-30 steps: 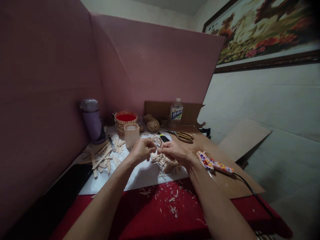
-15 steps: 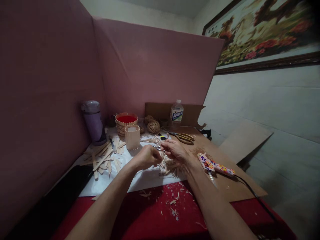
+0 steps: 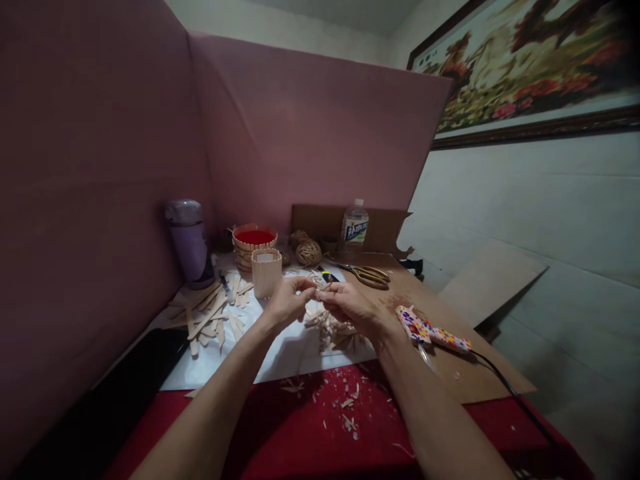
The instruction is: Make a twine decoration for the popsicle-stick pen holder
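My left hand (image 3: 290,300) and my right hand (image 3: 351,303) meet fingertip to fingertip above the white sheet (image 3: 280,353). Both are closed in a pinch; whatever lies between the fingertips is too small to make out. Just below my right hand is a pile of wood shavings and sticks (image 3: 333,332). Behind my left hand stands a pale cup of upright wooden sticks (image 3: 267,273). A utility knife with a yellow-green part (image 3: 327,275) lies beyond the fingertips, partly hidden.
Wooden craft sticks (image 3: 205,313) lie left, near a purple tumbler (image 3: 190,243). A red-lined basket (image 3: 249,253), twine ball (image 3: 309,252), bottle (image 3: 355,227) and scissors (image 3: 367,275) are behind. At right, a corded flower-patterned glue gun (image 3: 433,333) rests on cardboard (image 3: 480,380).
My left hand has risen from low beside the shavings, and its fingertips now meet my right hand's. A shiny thing seen between the hands before no longer shows.
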`<control>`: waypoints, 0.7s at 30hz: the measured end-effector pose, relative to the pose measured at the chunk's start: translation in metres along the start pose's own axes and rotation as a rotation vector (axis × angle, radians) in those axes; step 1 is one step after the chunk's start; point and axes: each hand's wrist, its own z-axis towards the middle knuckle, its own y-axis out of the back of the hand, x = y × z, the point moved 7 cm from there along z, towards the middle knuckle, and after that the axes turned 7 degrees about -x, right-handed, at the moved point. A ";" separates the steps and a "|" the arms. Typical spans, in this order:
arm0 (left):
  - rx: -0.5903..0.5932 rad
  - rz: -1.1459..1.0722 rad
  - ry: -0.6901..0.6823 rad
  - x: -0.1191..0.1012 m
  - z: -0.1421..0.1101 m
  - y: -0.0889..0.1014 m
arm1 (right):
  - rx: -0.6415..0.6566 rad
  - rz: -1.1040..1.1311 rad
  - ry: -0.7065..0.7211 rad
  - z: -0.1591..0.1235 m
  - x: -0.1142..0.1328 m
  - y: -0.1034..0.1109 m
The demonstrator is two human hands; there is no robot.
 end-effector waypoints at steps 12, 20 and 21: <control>0.036 -0.160 0.121 0.002 0.000 0.001 | 0.224 -0.131 0.040 -0.008 0.000 -0.011; -0.081 -0.207 0.223 0.006 -0.002 0.012 | 0.254 -0.078 0.052 -0.013 0.008 -0.016; -0.102 -0.215 0.223 0.006 -0.002 0.013 | 0.250 -0.083 0.057 -0.013 0.009 -0.016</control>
